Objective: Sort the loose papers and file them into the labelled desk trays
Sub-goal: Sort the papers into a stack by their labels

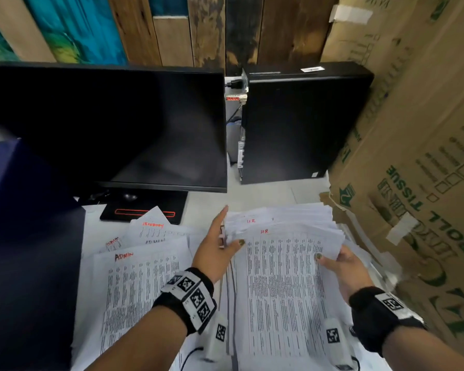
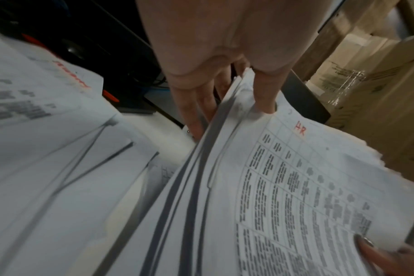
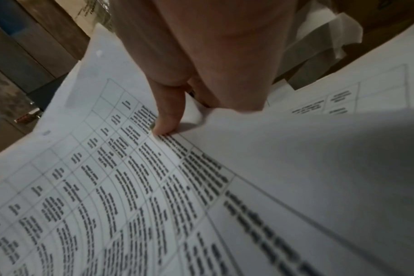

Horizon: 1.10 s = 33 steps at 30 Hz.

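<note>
A thick stack of printed table sheets marked "HR" in red (image 1: 279, 277) lies fanned in front of me. My left hand (image 1: 225, 238) pinches the stack's left edge, thumb on top and fingers straight along the side. In the left wrist view the HR stack (image 2: 307, 186) shows its layered edges under my left hand (image 2: 225, 56). My right hand (image 1: 340, 263) pinches the right edge, thumb on the top sheet. In the right wrist view my right hand (image 3: 201, 56) presses its thumb on the HR sheet (image 3: 106, 186). To the left lies a pile headed "ADMIN" (image 1: 134, 285). No tray is in view.
A sheet with a red heading (image 1: 153, 226) pokes out behind the ADMIN pile. A dark monitor (image 1: 105, 124) and a black computer tower (image 1: 303, 124) stand at the back. Cardboard boxes (image 1: 413, 156) wall the right side. A dark blue box (image 1: 24, 236) stands at the left.
</note>
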{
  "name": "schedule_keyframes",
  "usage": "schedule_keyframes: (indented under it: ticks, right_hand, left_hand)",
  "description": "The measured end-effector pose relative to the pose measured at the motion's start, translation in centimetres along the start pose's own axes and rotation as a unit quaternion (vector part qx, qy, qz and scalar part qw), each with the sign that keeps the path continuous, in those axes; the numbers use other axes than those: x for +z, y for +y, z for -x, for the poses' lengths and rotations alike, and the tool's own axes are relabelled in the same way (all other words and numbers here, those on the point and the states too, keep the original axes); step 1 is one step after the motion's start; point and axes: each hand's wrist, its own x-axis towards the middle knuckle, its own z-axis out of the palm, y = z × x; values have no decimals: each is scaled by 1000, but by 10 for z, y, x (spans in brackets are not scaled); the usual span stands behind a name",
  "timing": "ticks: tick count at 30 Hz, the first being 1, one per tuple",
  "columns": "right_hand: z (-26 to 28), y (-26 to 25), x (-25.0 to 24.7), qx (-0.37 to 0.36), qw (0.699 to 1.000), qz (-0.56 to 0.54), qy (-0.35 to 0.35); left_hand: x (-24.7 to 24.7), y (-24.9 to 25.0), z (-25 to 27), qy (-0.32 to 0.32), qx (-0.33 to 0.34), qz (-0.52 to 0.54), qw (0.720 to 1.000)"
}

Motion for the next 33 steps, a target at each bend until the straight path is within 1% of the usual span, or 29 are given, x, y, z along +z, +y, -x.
schedule_keyframes:
  ticks: [3, 6, 8, 12, 17, 20, 25, 33]
  right_hand:
    - [0, 1, 3, -8, 1000, 2, 2]
    - [3, 0, 4, -10, 1000, 1, 8]
    - [3, 1, 4, -8, 1000, 0, 8]
    - [2, 3, 6, -1, 1000, -7, 11]
    - [-2, 6, 6, 5, 1000, -9, 17]
    - [-6, 11, 5, 10, 1000, 1, 21]
    - [-10, 14, 4, 23, 999, 10, 22]
    - [-14, 17, 3, 29, 999, 12, 28]
  left_hand:
    - [-3, 6, -1, -6, 13, -16, 1000]
    - [3, 0, 1, 8, 26, -18, 999]
    - [9, -5, 4, 19, 16, -9, 1000]
    - [16, -12, 5, 44, -18, -32, 998]
    - [20, -10, 5, 30, -38, -80, 996]
    - [22, -8, 7, 25, -41, -78, 996]
    - [27, -11, 9, 18, -23, -63, 998]
    - [33, -12, 14, 18, 17, -85, 996]
